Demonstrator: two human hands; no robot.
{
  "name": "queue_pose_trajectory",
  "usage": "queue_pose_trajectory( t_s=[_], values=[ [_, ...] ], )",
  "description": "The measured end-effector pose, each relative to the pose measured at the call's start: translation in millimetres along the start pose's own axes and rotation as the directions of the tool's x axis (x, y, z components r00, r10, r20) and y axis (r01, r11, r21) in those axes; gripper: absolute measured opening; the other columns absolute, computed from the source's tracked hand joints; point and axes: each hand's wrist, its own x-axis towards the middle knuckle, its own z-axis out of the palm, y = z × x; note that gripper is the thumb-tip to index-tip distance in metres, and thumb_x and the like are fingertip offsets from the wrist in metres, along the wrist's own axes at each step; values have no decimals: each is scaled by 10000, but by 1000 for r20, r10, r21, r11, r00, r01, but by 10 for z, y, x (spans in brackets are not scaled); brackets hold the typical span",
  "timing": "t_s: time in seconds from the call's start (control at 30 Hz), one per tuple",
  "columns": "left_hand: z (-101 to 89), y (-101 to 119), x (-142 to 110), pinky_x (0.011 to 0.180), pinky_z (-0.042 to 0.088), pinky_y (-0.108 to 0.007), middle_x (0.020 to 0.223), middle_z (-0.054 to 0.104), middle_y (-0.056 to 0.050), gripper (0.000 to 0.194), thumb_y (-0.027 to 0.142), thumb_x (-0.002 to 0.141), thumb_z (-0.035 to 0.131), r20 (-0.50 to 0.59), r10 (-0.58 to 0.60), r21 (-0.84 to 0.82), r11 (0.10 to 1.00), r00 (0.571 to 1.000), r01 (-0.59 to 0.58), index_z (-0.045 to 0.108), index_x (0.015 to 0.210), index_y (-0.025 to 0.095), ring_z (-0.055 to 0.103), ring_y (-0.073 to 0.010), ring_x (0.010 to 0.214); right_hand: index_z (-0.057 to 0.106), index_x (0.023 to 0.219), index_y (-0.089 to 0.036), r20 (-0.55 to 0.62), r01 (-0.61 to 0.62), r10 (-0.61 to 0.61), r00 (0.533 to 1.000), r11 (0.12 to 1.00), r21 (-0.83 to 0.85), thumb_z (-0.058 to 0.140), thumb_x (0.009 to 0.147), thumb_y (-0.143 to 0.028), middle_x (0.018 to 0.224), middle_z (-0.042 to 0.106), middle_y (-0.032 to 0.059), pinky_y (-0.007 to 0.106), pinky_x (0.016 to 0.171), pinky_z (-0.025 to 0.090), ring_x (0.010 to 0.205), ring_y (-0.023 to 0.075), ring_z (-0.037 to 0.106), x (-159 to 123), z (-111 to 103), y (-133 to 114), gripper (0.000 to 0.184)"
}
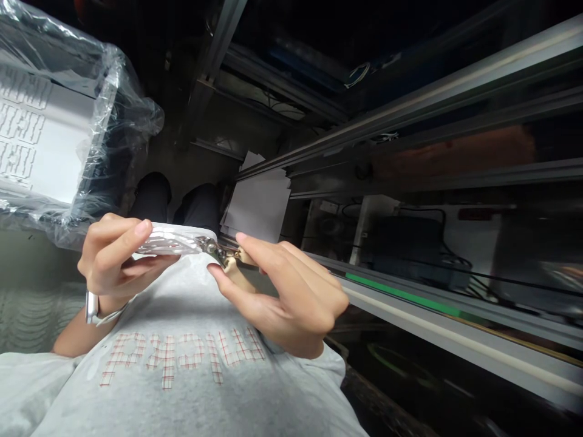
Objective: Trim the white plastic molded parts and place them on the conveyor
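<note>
My left hand (119, 252) is closed around one end of a flat white plastic part (170, 238), which has open slots and is held edge-on in front of my chest. In my right hand (286, 282) is a pair of nippers (214, 250) with pale tan handles (241, 273). Thumb and fingers lie on the two handles. The metal jaws reach the right end of the white part; whether they bite into it cannot be made out.
At the upper left stands a bin lined with clear plastic film (107, 115), holding white slotted pieces (22, 127). White sheets (257, 203) lie low beyond my knees. Metal frame rails (410, 79) run along the right, with a green strip (401, 292) on one.
</note>
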Motion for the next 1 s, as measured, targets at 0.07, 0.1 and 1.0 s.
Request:
queue_pose_trajectory(
  t_s=[0.07,0.1,1.0],
  values=[
    [-5,19,0,530,484,-322,865,659,-29,577,316,781,856,10,-20,15,1000,1000,20,639,1315,296,572,-163,617,685,993,-152,3,2,-2,1000,1000,13,823,823,-244,730,779,30,291,525,544,539,138,639,-5,-6,9,237],
    [-10,30,-1,535,495,-333,869,665,-32,571,305,781,857,27,-42,25,999,999,41,635,1307,309,582,-173,626,688,997,-147,3,3,-3,1000,1000,23,832,814,-249,732,779,35,295,524,544,541,141,639,-8,-8,13,254],
    [13,69,9,516,498,-365,850,664,-22,449,211,798,796,16,-84,54,995,996,83,628,1200,319,588,-167,582,689,1027,-159,4,10,-10,1000,997,77,808,855,-286,735,774,41,303,522,562,560,149,660,-26,18,35,245]
  ],
)
